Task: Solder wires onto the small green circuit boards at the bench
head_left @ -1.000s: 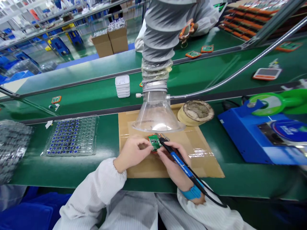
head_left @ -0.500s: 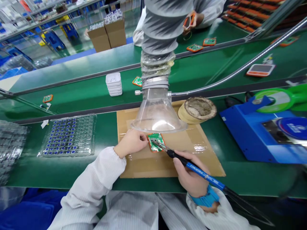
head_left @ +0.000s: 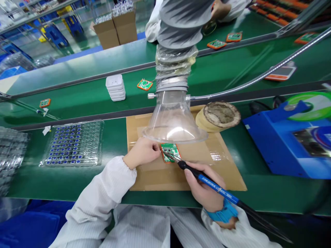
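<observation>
Component tray [head_left: 73, 144]: lies flat on the green tabletop [head_left: 113, 137], its blue-topped parts in rows; the spot seems chosen to suit the left hand's reach.
White trays [head_left: 115, 88]: stacked beyond the component tray, presumably nested to save room.
Left hand [head_left: 144, 151]: thumb and fingers closed in a pinch at the left edge of the circuit board [head_left: 171, 151], probably to steady it or a small part; what is between the fingertips, if anything, I cannot tell.
Circuit board: lies face up in an orange frame on the cardboard sheet [head_left: 157, 179], between the hands — the sheet likely shields the tabletop.
Clear funnel [head_left: 176, 127]: hangs just beyond the circuit board, probably so fumes are drawn off close by.
Right hand [head_left: 207, 196]: grips the soldering iron [head_left: 219, 190] like a pen, likely for fine control — its tip is over the circuit board, contact too small to confirm.
Round pot [head_left: 221, 117]: sits at the sheet's far right corner, apart from the right hand.
Blue unit [head_left: 271, 148]: stands farther right, leaving the working area free.
</observation>
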`<state>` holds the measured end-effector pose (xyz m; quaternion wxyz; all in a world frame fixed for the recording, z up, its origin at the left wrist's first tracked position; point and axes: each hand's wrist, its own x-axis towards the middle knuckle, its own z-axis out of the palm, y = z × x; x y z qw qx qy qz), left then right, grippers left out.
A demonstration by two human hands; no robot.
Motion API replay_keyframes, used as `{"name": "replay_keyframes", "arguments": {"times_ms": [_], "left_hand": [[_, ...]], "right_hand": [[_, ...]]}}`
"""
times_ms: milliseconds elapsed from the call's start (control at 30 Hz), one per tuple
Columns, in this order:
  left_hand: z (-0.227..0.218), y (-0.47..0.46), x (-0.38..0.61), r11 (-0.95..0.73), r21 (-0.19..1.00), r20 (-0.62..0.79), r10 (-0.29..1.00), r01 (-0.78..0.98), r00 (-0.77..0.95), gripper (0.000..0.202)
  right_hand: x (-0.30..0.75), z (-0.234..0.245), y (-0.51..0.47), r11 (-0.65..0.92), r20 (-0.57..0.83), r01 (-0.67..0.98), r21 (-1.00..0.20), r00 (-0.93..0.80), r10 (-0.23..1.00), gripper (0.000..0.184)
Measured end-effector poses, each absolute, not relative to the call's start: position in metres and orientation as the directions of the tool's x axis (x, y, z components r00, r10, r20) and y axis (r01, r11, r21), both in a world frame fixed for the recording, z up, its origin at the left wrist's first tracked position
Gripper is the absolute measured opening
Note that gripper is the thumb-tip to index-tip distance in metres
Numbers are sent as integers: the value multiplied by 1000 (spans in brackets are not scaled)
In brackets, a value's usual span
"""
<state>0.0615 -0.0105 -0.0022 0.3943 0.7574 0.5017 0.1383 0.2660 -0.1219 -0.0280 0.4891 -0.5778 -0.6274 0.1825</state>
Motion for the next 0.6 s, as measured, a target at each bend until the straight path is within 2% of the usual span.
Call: {"name": "replay_keyframes", "arguments": {"times_ms": [400, 600], "left_hand": [[-3, -11, 61, -185, 719, -204, 865, 670, 458, 18], [-5, -10, 61, -174, 719, -229, 855, 673, 465, 19]], "right_hand": [[266, -31, -122, 279, 413, 532, -800, 150, 898, 7], [267, -30, -122, 338, 467, 533, -775, 123, 876, 11]]}}
